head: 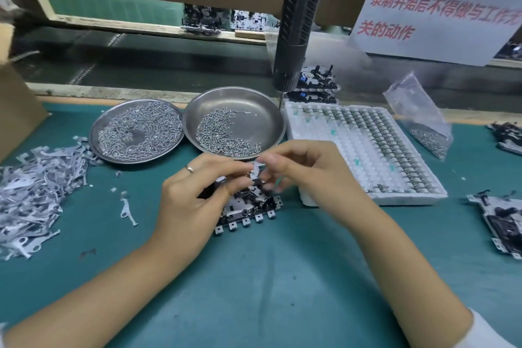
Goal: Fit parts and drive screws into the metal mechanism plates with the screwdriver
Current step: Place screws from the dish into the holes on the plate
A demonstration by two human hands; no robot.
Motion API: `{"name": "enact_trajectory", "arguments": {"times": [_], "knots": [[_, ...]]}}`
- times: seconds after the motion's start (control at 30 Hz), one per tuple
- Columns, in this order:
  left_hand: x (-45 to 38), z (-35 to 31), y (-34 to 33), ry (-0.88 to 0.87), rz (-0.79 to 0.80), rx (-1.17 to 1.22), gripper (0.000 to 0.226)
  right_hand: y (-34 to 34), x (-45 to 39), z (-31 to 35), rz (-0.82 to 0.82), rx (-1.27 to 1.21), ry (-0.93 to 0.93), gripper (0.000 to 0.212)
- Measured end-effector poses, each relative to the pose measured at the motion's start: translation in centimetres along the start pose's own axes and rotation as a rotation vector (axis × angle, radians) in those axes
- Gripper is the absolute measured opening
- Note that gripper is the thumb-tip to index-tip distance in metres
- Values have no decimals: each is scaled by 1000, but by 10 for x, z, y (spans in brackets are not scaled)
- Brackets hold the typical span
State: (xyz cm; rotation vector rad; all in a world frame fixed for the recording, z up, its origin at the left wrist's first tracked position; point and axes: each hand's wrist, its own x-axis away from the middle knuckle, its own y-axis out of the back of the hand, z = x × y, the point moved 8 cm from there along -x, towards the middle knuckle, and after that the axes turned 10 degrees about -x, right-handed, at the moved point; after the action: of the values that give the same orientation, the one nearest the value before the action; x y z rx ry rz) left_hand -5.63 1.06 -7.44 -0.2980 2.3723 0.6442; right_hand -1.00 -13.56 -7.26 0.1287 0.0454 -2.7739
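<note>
A metal mechanism plate (248, 210) lies on the green mat at the centre, its row of square tabs facing me. My left hand (195, 198) rests over its left part, fingers curled onto it. Just above the plate my right hand (299, 172) pinches a small metal part (255, 171), which my left fingertips also touch. The black electric screwdriver (296, 22) hangs upright behind the trays, held by neither hand.
Two round steel dishes of screws (138, 131) (234, 124) stand behind the plate. A white foam tray of parts (364, 150) is on the right, a bag of screws (423, 121) beyond it. Loose metal levers (36, 195) pile up at left. Other mechanisms (500, 220) lie at far right.
</note>
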Motion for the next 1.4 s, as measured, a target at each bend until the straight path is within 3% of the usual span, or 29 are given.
{"name": "enact_trajectory", "arguments": {"times": [0.1, 0.17, 0.27, 0.57, 0.9, 1.2, 1.4], "knots": [[0, 8, 4, 53, -28, -2, 17, 51, -1, 18, -102, 459, 25, 11], [0, 14, 6, 114, -42, 33, 18, 102, 3, 23, -255, 792, -10, 18], [1, 21, 6, 197, -62, 91, 19, 166, 16, 21, -464, 1004, -101, 29], [2, 25, 3, 296, -91, 167, 10, 173, 11, 10, -426, 1119, -134, 46], [3, 31, 2, 328, -84, 178, 17, 167, 16, 18, -440, 1272, -62, 37], [2, 28, 2, 317, -74, 180, 17, 168, 15, 29, -470, 1137, 15, 28], [2, 25, 2, 303, -71, 167, 16, 175, 15, 11, -447, 1168, -121, 34]]}}
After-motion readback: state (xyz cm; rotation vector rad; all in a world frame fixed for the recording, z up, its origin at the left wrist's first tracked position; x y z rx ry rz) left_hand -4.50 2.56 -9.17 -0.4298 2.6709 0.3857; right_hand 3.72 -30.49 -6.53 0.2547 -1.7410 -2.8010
